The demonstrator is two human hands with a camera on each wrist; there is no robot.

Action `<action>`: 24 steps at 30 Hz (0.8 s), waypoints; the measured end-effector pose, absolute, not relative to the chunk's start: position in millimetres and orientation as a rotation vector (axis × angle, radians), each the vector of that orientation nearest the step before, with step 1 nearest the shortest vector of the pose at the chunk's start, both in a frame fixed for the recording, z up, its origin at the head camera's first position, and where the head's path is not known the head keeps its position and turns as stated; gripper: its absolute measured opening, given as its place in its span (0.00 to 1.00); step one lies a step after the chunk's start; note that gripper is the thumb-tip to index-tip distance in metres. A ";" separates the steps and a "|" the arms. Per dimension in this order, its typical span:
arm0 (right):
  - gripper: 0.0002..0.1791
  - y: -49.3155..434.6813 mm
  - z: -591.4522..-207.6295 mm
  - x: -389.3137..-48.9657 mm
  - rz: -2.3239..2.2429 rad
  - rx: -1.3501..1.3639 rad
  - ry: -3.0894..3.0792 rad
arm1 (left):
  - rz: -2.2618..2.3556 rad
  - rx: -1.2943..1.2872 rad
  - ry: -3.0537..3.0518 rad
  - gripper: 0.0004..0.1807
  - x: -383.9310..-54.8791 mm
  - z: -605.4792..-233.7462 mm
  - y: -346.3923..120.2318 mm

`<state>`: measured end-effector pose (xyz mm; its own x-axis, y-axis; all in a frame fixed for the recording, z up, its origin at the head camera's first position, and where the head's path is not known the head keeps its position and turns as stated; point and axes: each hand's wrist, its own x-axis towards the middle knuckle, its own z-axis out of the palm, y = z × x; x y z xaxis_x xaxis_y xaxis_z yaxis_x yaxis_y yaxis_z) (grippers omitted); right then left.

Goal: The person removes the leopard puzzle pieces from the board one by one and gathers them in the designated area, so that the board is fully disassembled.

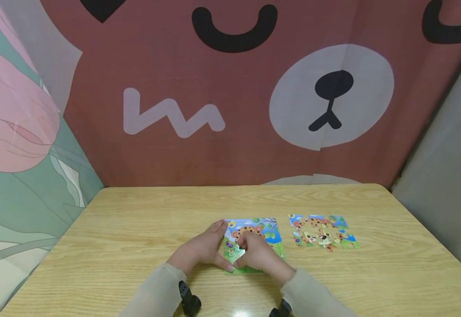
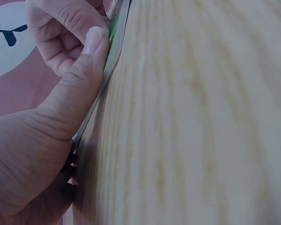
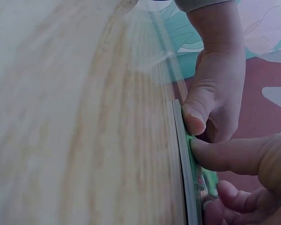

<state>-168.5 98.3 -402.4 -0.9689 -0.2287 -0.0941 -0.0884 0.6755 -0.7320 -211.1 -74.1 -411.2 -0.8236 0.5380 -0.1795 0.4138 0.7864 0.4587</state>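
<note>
A square jigsaw board (image 1: 272, 226) with a cartoon leopard, blue sky and green grass lies on the table in the head view. My left hand (image 1: 204, 248) lies along its left side, fingers stretched toward the top corner and thumb pressing near the lower left corner. Over the board's middle and lower left is my right hand (image 1: 256, 253), fingers curled and thumb tip touching the board's lower part. In the right wrist view the right thumb (image 3: 234, 157) touches the green border; whether its fingers pinch a piece is hidden. A pale, shiny patch shows beside those fingers.
Right of the board lie several loose puzzle pieces (image 1: 307, 235), roughly grouped into a leopard picture. The wooden table (image 1: 143, 220) ends at a brown curtain (image 1: 246, 158) with a bear print. A grey surface (image 1: 444, 154) stands at the right.
</note>
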 end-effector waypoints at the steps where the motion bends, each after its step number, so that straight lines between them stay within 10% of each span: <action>1: 0.24 98.3 -402.6 -168.3 -1.182 -0.257 2.704 | 0.587 0.729 2.675 0.69 -211.0 -410.8 -74.2; 24: 0.09 112.0 -411.2 -177.2 -1.717 -0.090 2.421 | 0.589 0.683 2.666 0.70 -208.9 -411.3 -74.3</action>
